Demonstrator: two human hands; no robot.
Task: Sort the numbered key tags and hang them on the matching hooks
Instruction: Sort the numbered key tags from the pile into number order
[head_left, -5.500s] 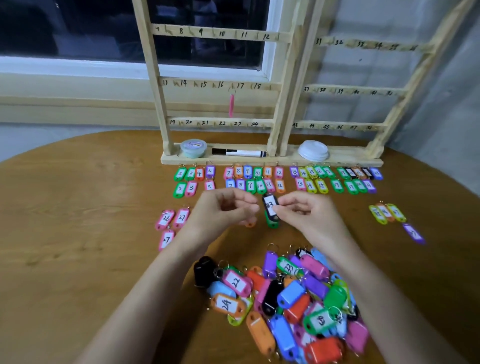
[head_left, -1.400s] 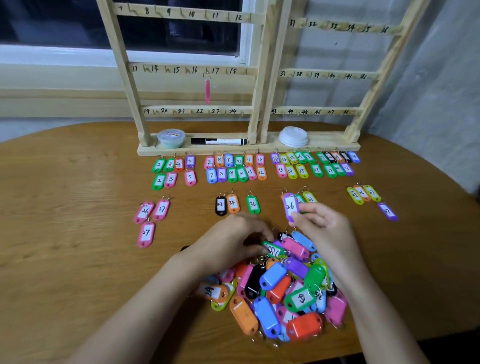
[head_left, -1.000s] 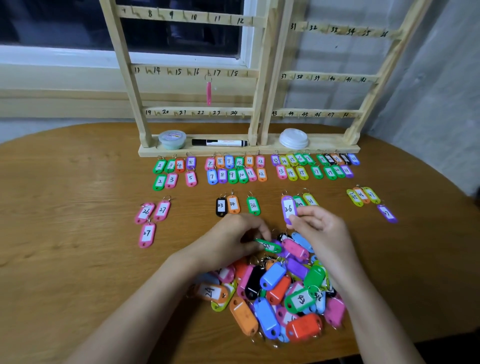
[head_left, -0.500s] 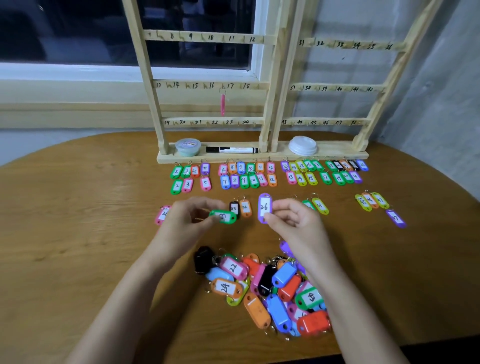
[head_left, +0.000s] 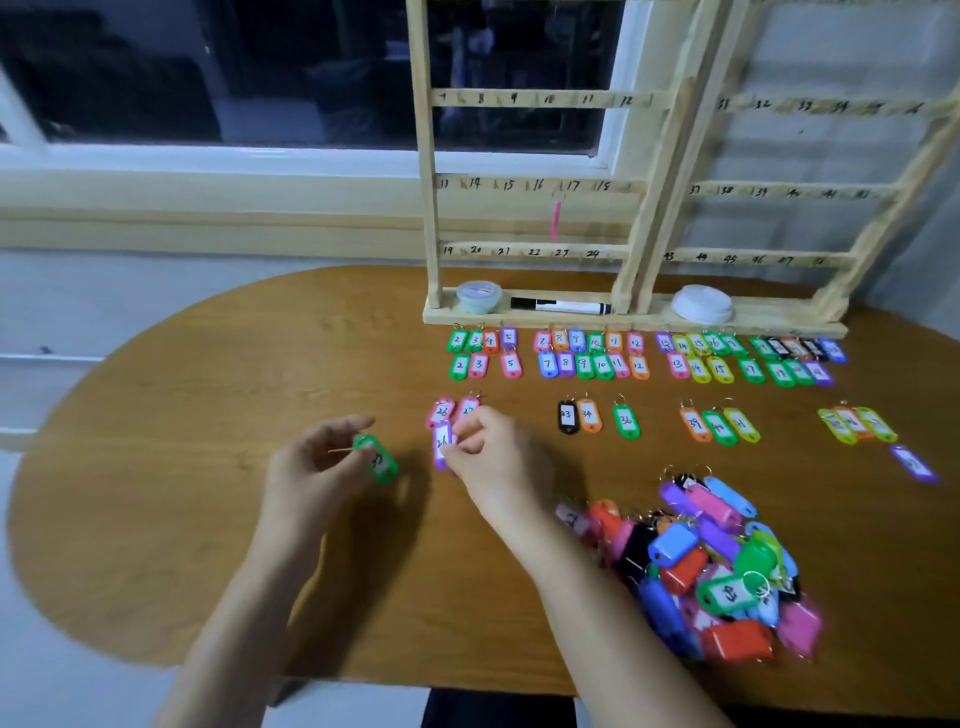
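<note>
Left of the tag pile (head_left: 717, 571), your right hand (head_left: 488, 457) has carried the purple 26 tag (head_left: 441, 444) over, pinching it beside the pink 26 tag (head_left: 441, 413). Left hand (head_left: 311, 467) grips a green tag (head_left: 376, 460). You're likely still grouping; hanging comes later.

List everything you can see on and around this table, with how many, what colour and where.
table: one, brown wood, foreground
window: one, dark, behind the table
rack: one, pale wood, numbered hooks, back of table
hung tag: one, pink, on the rack near 17
tub: one, pale green, left on the rack base
marker: one, black and white, on the rack base
lid: one, white, right on the rack base
sorted tags: many, mixed colours, rows before the rack
tag pile: one heap, mixed colours, near right
green tag: one, in the left hand
purple tag: one, in the right hand
left hand: pinches the green tag
right hand: pinches the purple tag
</note>
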